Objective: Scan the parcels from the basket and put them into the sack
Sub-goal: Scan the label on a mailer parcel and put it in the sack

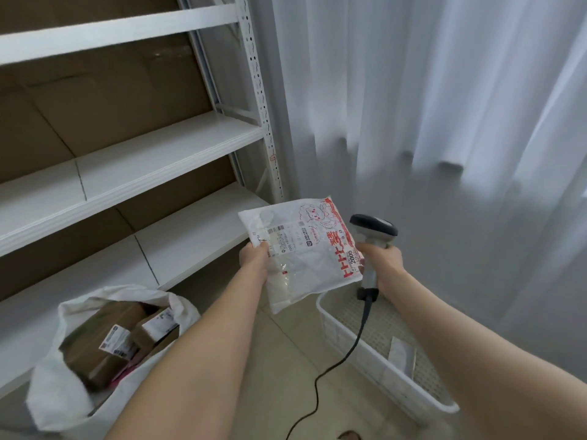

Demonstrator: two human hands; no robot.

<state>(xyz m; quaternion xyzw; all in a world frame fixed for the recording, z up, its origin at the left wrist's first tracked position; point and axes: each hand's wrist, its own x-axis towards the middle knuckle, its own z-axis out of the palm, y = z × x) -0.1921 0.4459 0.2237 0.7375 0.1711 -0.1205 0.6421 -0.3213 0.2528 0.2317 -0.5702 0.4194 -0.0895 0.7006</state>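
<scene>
White plastic mailer (301,252) with red print is up in the air in front of us, label side up. Our left hand (254,261) is pinching its left edge. Our right hand (384,262) is wrapped round the handle of the corded scanner (373,228), whose head is just beside the mailer's right edge. The white basket (365,360) is on the floor below right. The sack (54,398), with cardboard boxes (95,344) inside, is below left by the shelving (143,154).

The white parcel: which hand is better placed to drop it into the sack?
Left. The left hand grips the white parcel, and the open sack stands on that side. The right hand holds the scanner over the basket.
</scene>
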